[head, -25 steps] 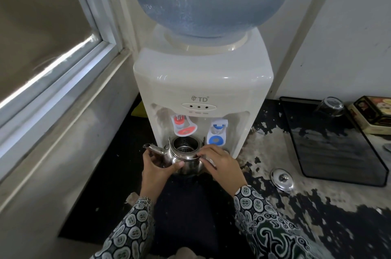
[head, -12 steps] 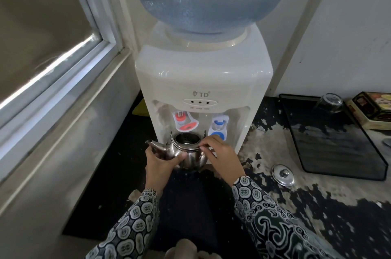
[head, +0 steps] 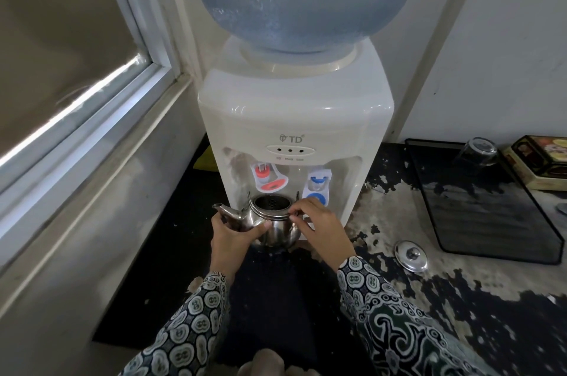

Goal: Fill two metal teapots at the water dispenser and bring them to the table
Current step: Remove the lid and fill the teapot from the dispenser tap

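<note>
Both hands on one teapot [head: 273, 223]: left hand [head: 233, 239] wraps the body under the spout, right hand [head: 322, 230] pinches the folded handle at the rim. Since a second ago the pot has slid back, lidless mouth now just below the red tap [head: 270, 180]; filling looks about to start. Right of the right hand, its lid [head: 411, 255] lies well apart. Beyond, the dispenser [head: 294, 124] front blocks forward travel; window ledge [head: 92, 179] crowds the left.

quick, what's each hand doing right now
Left hand: holding the teapot, fingers curled round its body below the spout.
Right hand: pinching the teapot's folded-down handle at the rim.
</note>
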Action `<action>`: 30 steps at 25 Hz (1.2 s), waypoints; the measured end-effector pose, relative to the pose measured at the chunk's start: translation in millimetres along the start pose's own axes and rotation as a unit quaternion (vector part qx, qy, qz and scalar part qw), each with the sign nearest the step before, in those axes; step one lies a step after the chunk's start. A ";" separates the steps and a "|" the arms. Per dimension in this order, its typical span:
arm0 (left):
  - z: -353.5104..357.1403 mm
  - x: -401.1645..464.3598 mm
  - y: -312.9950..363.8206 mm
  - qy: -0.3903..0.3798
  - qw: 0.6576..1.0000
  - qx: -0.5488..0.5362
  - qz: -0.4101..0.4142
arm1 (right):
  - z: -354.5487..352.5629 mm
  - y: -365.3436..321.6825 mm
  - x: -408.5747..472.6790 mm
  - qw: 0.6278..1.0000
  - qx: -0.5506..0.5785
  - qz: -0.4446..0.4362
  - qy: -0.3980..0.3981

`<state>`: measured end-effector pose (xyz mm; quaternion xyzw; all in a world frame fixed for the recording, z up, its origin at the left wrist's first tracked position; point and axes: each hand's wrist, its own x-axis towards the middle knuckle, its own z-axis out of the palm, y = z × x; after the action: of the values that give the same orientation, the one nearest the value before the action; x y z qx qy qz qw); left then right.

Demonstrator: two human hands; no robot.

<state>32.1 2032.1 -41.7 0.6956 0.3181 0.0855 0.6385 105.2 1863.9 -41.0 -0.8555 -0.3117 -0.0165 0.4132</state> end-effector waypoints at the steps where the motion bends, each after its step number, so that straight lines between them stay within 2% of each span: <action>1: 0.0 0.0 -0.1 -0.001 1.000 0.001 0.001 | -0.1 -0.1 -0.6 1.000 0.000 -0.001 0.000; 18: -7.2 3.5 -3.7 -0.007 1.000 0.010 -0.016 | 0.8 -5.1 -1.9 0.999 0.010 -0.039 0.021; 30: -10.5 12.6 -11.8 -0.019 0.999 0.015 -0.035 | 1.8 -2.4 -2.5 0.999 0.001 -0.033 0.026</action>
<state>32.5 2047.5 -54.6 0.6950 0.3312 0.0447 0.6366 101.5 1865.0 -41.2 -0.8438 -0.3288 -0.0525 0.4209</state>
